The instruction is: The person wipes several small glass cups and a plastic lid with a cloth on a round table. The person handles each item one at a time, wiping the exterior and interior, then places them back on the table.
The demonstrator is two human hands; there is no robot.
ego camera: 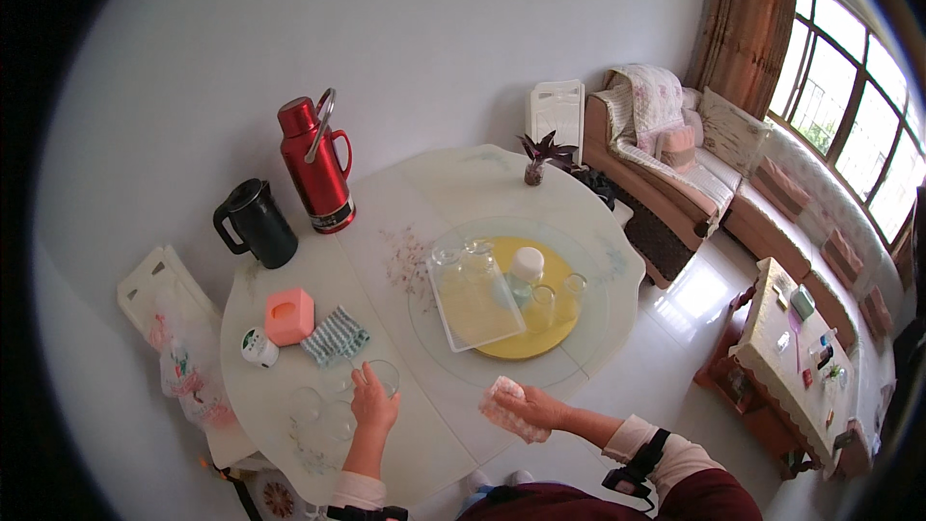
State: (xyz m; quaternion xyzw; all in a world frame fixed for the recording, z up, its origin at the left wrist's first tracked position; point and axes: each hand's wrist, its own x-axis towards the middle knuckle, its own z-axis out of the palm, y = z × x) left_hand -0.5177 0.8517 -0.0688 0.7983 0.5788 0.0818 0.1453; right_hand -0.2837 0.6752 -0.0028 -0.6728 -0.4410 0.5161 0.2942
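My left hand (374,402) is at a clear glass bowl (389,374) above the near left part of the marble-look table (441,195). Its fingers and thumb lie around the near side of the bowl, and part of the grip is hidden behind the hand. Several more clear glass vessels, one of them a glass (338,421), stand just left of that hand. My right hand (534,409) grips a bunched pink-and-white cloth (506,416) over the table's front edge. A folded striped towel (336,335) lies beyond my left hand.
A pink tissue box (289,315), white tub (259,347), black kettle (260,228) and red thermos flask (316,166) line the left side. A glass turntable (427,304) carries a yellow board (499,352), clear tray (477,311) and glassware. A potted plant (534,170) stands at the back.
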